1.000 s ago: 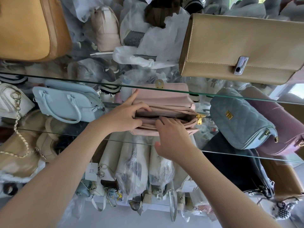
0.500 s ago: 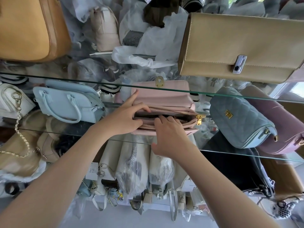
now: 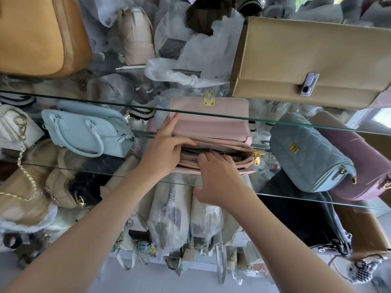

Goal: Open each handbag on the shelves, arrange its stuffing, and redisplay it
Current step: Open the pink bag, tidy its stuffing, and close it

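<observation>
A pale pink handbag [image 3: 211, 121] with a gold clasp stands on the middle glass shelf [image 3: 296, 124], its flap lifted back and its zipped top compartment open. My left hand [image 3: 165, 151] grips the bag's left end, thumb over the zipper edge, forefinger up along the flap. My right hand [image 3: 218, 178] rests on the bag's front, its fingertips dipped into the open compartment. What the fingers touch inside is hidden.
A light blue handbag [image 3: 88, 130] sits left of the pink one, and a quilted grey-blue bag [image 3: 306, 153] and a mauve bag [image 3: 359, 157] sit to the right. A beige flap bag [image 3: 306, 60] and tan bag [image 3: 38, 34] stand on the shelf above. Wrapped bags crowd below.
My right hand has slid slightly left along the bag's opening, with its fingers going deeper inside. The left hand keeps its hold on the bag's left end.
</observation>
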